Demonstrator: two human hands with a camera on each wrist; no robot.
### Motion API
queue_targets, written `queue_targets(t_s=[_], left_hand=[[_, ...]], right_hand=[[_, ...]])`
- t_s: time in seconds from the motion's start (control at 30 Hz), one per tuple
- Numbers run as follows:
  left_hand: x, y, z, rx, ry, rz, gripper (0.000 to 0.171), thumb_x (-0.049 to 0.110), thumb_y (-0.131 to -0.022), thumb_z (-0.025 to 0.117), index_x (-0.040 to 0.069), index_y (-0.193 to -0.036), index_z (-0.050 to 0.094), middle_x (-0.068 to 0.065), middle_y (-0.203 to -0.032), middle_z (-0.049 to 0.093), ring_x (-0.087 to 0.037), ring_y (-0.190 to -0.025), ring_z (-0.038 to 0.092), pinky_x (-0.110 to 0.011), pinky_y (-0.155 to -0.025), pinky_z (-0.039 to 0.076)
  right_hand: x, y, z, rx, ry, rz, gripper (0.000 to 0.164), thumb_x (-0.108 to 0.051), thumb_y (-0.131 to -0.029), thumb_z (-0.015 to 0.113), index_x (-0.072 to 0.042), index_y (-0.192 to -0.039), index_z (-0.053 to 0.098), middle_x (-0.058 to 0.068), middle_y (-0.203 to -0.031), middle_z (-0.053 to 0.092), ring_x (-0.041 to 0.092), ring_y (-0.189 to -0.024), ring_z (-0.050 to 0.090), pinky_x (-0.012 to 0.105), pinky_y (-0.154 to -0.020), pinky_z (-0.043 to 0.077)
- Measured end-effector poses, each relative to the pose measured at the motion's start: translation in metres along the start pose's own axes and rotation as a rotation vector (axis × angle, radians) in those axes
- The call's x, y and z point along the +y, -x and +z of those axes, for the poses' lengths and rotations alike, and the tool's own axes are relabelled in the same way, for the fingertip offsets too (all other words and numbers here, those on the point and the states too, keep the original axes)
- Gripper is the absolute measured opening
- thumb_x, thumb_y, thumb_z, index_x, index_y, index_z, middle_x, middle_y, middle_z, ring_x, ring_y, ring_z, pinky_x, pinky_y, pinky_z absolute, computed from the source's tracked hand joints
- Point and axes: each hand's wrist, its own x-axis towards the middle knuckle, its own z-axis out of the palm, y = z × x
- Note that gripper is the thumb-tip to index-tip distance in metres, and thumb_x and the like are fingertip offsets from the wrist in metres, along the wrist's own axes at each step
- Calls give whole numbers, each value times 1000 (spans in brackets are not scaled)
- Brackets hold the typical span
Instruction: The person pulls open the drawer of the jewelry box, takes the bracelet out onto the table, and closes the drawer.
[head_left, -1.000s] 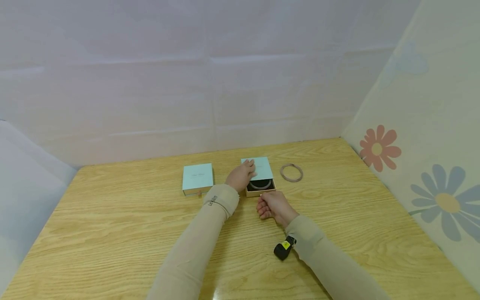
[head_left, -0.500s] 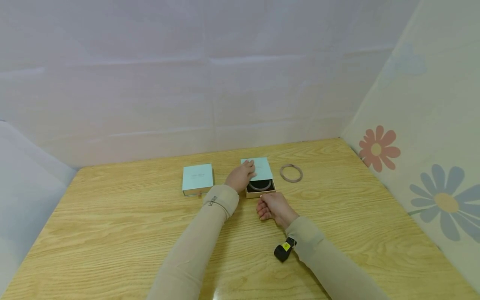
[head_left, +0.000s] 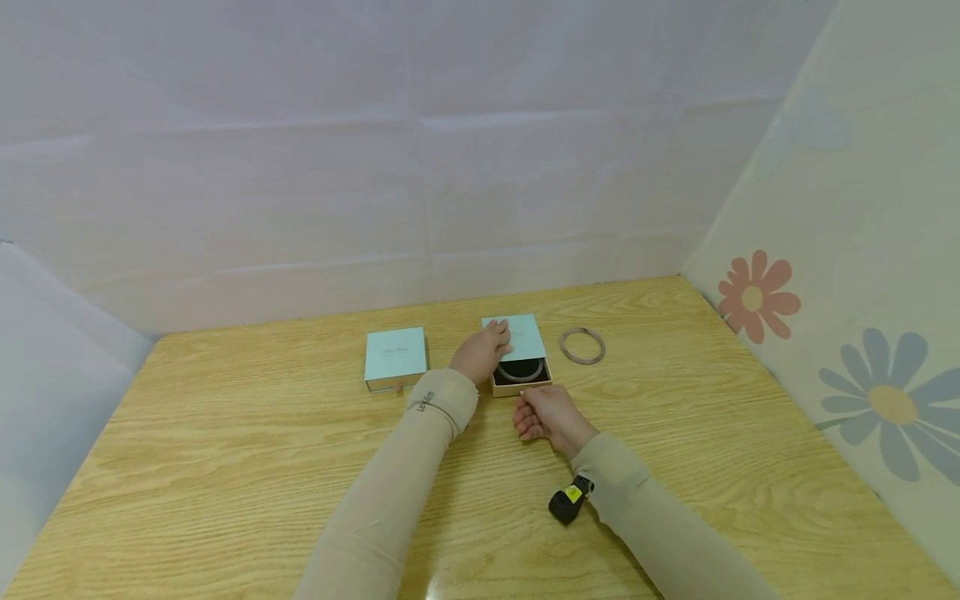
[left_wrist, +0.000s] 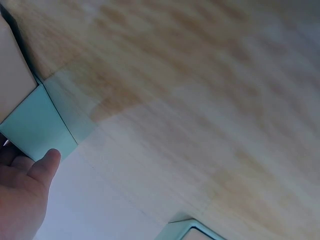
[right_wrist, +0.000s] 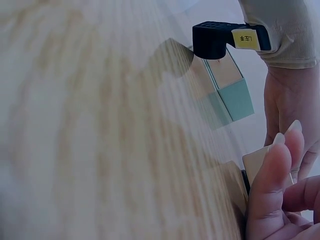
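A pale teal jewelry box (head_left: 525,336) stands at the table's middle back, its drawer (head_left: 517,387) partly out toward the front. Inside, on a black lining, lies a bangle (head_left: 521,377), its far side under the sleeve. My left hand (head_left: 481,354) grips the sleeve from the left; in the left wrist view the thumb (left_wrist: 46,170) presses its teal side. The right hand (head_left: 551,414) is at the drawer's front with curled fingers, pinching there; the pinched part is hidden. To the right, a second bangle (head_left: 582,346) lies flat on the wood.
A matching jewelry box (head_left: 396,358), drawer in, stands left of the left hand, a small tab at its front. A pale wall sheet (head_left: 420,167) rises behind the wooden table (head_left: 247,467); a flower-printed sheet (head_left: 810,367) borders its right. The right wrist wears a black camera (head_left: 570,500).
The drawer has come very slightly farther out toward the front, showing a bit more of the bangle inside. Both hands stay in nearly the same places.
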Motion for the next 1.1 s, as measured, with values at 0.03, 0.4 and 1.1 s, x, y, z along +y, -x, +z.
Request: queue_targets(t_s=[0.03,0.4,1.1], left_hand=[[0,0,0,1,0,0,45,17,-104,45,0,-146,41,-13,-156,29,-27,-145,22,-36,-117,30],[-4,-2,5,6,-9,3,46,18,-104,46,0,-146,41,-13,-156,29,-28,-145,22,-36,-117,29],[-3,-1,4,13,3,-7,46,19,-104,46,0,-146,41,-11,-156,29,-25,-145,22,-34,-117,30]], right_hand=[[0,1,0,-1,1,0,26,-9,-101,38,5,-87,55,3,-58,57,7,-43,53,19,-40,51],[0,4,-1,-15,2,-7,28,-9,-101,38,6,-87,56,3,-58,57,8,-44,54,20,-40,51],[0,8,-1,-15,-15,5,27,-9,-102,39,6,-87,56,3,-58,57,8,-44,54,20,-40,51]])
